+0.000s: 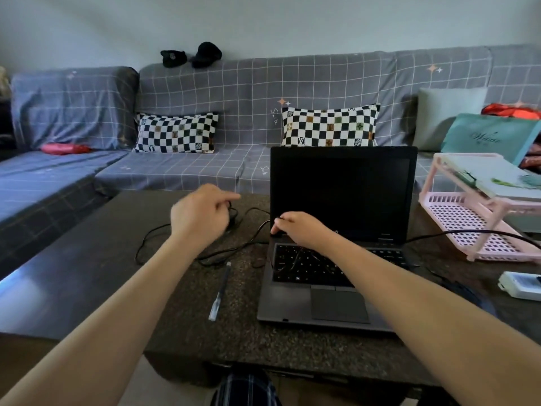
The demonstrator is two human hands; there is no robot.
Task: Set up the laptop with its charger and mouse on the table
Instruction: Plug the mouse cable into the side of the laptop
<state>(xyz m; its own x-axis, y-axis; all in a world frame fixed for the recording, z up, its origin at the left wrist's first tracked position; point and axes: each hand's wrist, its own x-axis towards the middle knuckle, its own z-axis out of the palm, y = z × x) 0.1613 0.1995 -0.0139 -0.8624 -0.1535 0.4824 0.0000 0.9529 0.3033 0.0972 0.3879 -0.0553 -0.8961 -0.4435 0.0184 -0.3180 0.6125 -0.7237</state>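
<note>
Where the dark table (87, 259) meets its near edge: both forearms reaching forward over it. Pen (220, 290) lying left of open laptop (330, 259), apart from it. Mouse (465, 291) dim and blurred, right of laptop, near white device (519, 285). Right hand (298, 228) at laptop's left hinge corner, fingers curled around black cable (205, 253) end. Left hand (202, 213) further left above cable loops, fingers loosely curled; whether holding anything cannot be told. Bare tabletop left of cable. Pink rack (468, 218) at right edge. Beyond: grey sofa (205, 171), two checked cushions.
</note>
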